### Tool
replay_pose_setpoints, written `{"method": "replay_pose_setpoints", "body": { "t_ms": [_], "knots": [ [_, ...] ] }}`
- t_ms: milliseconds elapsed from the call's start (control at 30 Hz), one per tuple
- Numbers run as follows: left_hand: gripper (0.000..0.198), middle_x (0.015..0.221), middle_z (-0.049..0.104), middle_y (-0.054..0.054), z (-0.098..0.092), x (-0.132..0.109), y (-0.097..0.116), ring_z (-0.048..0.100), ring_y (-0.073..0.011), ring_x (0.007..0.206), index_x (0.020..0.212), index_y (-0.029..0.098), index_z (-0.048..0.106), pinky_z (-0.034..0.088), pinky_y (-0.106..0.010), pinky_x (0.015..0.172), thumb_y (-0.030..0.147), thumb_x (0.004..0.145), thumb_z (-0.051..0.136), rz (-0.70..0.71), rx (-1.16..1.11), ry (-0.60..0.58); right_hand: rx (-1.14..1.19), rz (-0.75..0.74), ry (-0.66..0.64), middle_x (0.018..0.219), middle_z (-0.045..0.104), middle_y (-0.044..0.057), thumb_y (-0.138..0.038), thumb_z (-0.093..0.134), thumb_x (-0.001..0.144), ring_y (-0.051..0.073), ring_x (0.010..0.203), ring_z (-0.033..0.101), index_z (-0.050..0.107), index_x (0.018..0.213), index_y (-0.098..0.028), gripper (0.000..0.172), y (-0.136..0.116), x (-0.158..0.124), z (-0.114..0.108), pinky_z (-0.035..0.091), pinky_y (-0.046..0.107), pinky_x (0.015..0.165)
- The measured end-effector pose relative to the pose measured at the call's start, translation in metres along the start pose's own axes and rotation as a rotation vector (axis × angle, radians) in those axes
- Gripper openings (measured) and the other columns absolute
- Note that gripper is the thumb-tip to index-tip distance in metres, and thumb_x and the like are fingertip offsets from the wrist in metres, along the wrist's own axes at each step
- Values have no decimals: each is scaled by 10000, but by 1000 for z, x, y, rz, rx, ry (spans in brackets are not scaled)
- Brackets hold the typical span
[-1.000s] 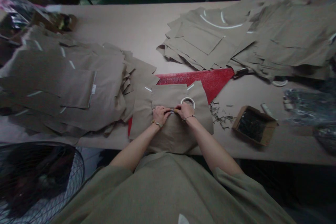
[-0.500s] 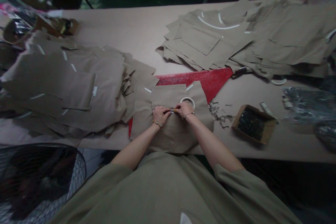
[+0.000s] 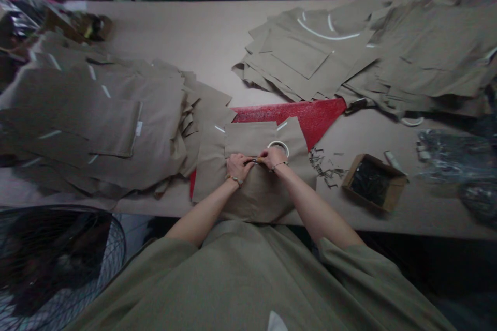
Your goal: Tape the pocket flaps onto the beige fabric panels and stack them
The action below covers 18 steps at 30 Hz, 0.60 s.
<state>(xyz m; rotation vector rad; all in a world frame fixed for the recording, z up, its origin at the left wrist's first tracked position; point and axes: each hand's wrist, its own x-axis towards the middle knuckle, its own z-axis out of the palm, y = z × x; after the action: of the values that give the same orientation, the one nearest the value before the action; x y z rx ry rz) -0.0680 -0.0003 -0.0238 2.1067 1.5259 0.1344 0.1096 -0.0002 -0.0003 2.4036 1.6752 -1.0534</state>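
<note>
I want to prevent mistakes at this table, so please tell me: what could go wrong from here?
1. The small item between the fingertips of the left hand and right hand might slip.
2. The thin loose pieces scattered along the right edge of the fabric panel could snag the cloth if it shifts.
3. The open box stands near the front edge of the table; the right forearm might bump it.

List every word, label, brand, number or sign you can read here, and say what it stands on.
No text can be read.
White tag on the left cloth pile: too small and blurred to tell whether it bears lettering.
Front cloth panel: no lettering visible.
Small item held above it: too small to make out markings.
Cardboard box: no legible print.
</note>
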Motion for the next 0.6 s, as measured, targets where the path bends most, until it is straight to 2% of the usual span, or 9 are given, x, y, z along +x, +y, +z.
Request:
{"method": "replay_pose_setpoints", "body": {
  "t_ms": [133,300,433,600],
  "knots": [
    [210,1020,743,-55,-5,4,4,567,-251,1019,1049,321,819,429,-366,853,422,898,715,-35,22,-37,26,-75,-25,972,784,22,-369,766,824,188,909,706,827,986,-286,192,2,-4,-4,482,227,740],
    [342,1100,757,-30,-15,8,2,595,-247,1026,1167,309,771,452,-355,870,388,834,781,-5,-32,-72,56,-141,-83,1024,779,11,-315,752,824,153,933,695,808,1032,-264,221,5,-3,-10,469,198,766],
    [195,1034,760,-32,-16,8,0,591,-248,1010,1065,321,811,441,-359,865,363,904,708,8,-2,-101,13,-132,-114,984,782,33,-367,766,818,155,861,689,815,1007,-236,235,3,3,-14,450,199,718],
    [228,1020,728,-57,-13,2,-2,556,-250,989,1106,349,805,419,-359,822,402,944,653,78,53,-77,-71,-115,-125,901,774,43,-479,790,792,167,811,675,820,963,-239,296,-2,5,-21,420,216,652]
  ]
}}
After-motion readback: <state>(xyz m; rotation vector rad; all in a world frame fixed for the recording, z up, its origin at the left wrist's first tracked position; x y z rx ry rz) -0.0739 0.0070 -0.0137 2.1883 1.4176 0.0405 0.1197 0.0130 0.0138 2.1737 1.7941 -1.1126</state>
